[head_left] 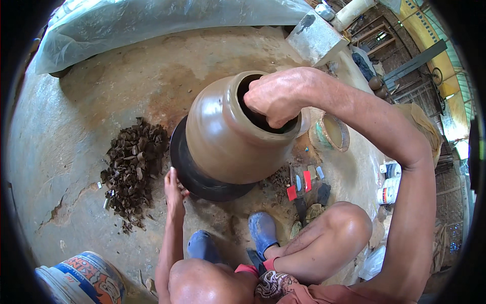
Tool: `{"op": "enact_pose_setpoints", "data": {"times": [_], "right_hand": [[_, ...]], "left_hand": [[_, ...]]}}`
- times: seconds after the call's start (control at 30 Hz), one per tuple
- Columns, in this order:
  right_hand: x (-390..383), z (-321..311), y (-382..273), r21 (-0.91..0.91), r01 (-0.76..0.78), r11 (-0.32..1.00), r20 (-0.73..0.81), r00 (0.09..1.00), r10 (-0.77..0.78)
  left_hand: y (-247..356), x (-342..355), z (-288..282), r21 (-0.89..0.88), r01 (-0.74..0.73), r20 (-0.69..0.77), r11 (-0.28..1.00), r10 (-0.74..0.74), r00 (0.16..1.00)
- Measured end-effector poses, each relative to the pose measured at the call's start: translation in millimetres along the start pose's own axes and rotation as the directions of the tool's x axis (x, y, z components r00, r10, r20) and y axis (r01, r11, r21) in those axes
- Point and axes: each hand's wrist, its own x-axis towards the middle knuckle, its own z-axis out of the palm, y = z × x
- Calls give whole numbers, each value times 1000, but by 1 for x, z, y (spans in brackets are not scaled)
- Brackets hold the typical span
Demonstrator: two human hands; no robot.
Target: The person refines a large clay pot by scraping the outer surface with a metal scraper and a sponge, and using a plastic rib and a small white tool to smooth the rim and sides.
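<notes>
A large brown clay pot [217,126], wet and shiny, stands upright on a round black wheel head [207,188]. My right hand [278,96] reaches over the rim into the pot's wide mouth. Its fingers are bent down inside, so their tips and anything they may hold are hidden. Low at the wheel's left edge is my left hand [175,190], fingers apart, against or right beside the rim. It holds nothing that I can see.
Dark clay trimmings [135,169] lie heaped left of the wheel. A water-filled bucket [331,133] stands behind right, with red scrapers [307,181] and other small tools nearer. A printed bucket [91,278] is at lower left, a pale block [316,38] at the back, plastic sheeting [152,25] beyond.
</notes>
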Motion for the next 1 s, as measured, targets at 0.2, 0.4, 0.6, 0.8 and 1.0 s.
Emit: {"op": "enact_pose_setpoints", "data": {"times": [0.2, 0.4, 0.6, 0.8, 1.0], "right_hand": [[-3, -2, -3, 22, 7, 1000, -19, 1000, -7], [-4, 6, 0, 43, -12, 999, 11, 1000, 12], [0, 1, -1, 119, 49, 992, -50, 998, -44], [-5, 2, 2, 78, -15, 997, -21, 1000, 16], [-6, 3, 5, 171, 92, 981, -80, 994, -79]], "left_hand": [[-46, -87, 43, 14, 206, 99, 979, -206, 974], [-3, 12, -2, -50, 5, 49, 999, -3, 999], [-58, -78, 45, 4, 53, -3, 999, -53, 999], [-21, -11, 12, -72, -19, -55, 997, 15, 998], [-58, -86, 51, -9, 126, 57, 992, -125, 990]]}}
